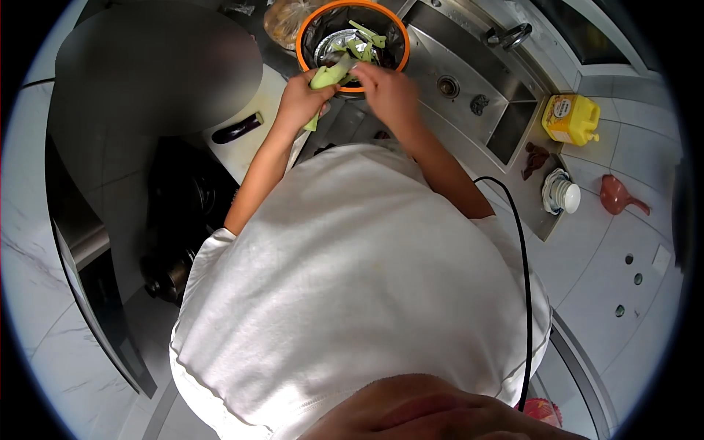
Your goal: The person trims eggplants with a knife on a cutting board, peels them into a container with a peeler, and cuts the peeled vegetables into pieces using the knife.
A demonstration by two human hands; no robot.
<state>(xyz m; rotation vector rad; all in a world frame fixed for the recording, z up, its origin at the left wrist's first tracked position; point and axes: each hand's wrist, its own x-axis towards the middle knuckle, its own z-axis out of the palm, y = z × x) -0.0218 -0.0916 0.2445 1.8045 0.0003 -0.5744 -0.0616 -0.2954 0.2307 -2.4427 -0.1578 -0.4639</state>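
Observation:
Wrapped round a pale green vegetable (328, 76), my left hand (303, 100) is over the near left rim of a bin with an orange rim (301, 37). Close beside it, my right hand (386, 89) is closed and somewhat blurred. A blade-like tool (343, 64) shows between the hands against the vegetable, and its handle is hidden in my right fingers. Green peelings (363, 45) lie in the dark-lined bin. Left of my left forearm, a dark purple eggplant piece (237, 129) rests on a light cutting board (253, 150).
A steel sink (440, 55) with a faucet (511, 37) is at the right. Beyond it are a yellow jug (570, 119), stacked dishes (560, 193) and a red scoop (620, 195). A plastic bag (284, 22) sits left of the bin. A black cable (525, 279) hangs at my right side.

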